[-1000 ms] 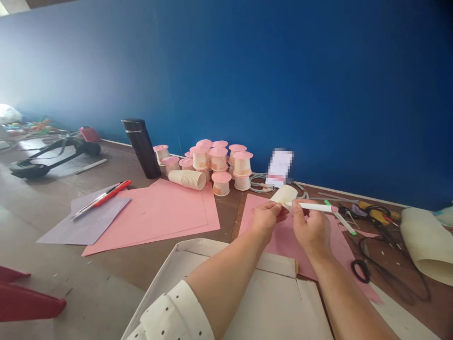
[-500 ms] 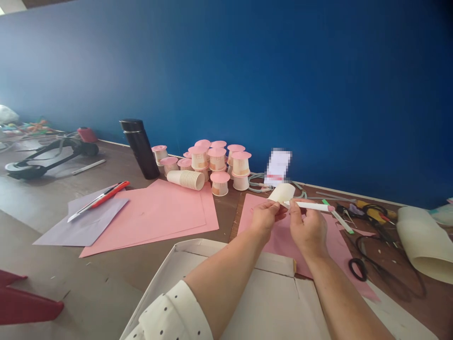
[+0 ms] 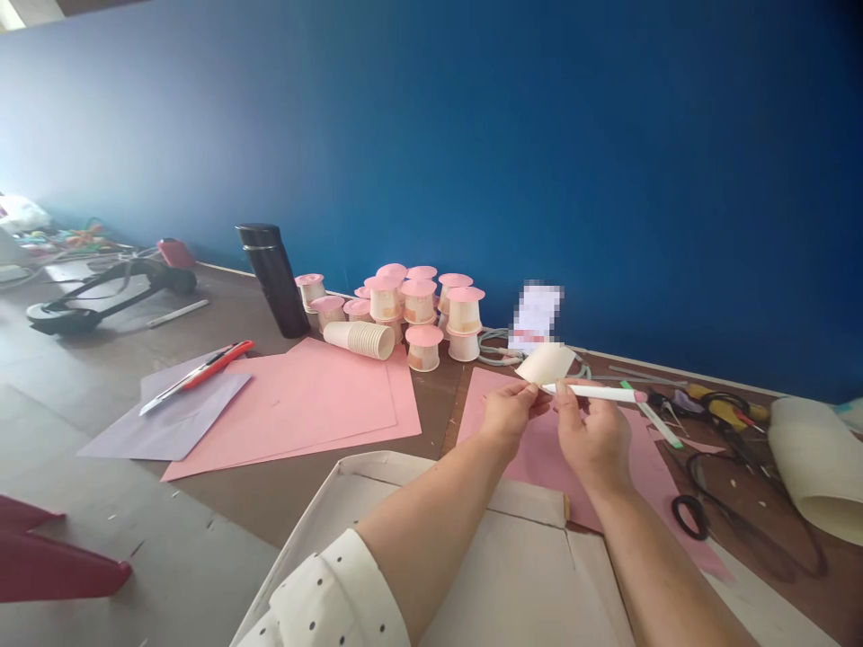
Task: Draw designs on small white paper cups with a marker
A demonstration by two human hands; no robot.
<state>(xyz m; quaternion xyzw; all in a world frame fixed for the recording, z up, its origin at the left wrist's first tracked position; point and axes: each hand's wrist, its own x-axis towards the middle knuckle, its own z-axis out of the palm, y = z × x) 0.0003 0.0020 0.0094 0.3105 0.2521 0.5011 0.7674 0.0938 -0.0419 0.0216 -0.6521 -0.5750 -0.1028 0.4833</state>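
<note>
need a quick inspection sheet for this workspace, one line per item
surface: brown table, partly covered by pink sheets
work things: cream piece and white pen, both in hand
clutter: pink-topped cups, red-handled knife lying across lilac paper, black bottle
hands: left hand grips the cream piece; right hand holds the white pen
cables: grey cable behind the cream piece; dark cords at right
surroundings: blue wall behind the table

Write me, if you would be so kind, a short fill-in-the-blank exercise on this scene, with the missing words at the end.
The person's ____ hand holds the white marker.
In the picture, the black flask stands to the ____ of the pink-topped paper cups.
The stack of nested cups lies on its ____.
The wall behind them is ____.

Missing words: right; left; side; blue.
</note>
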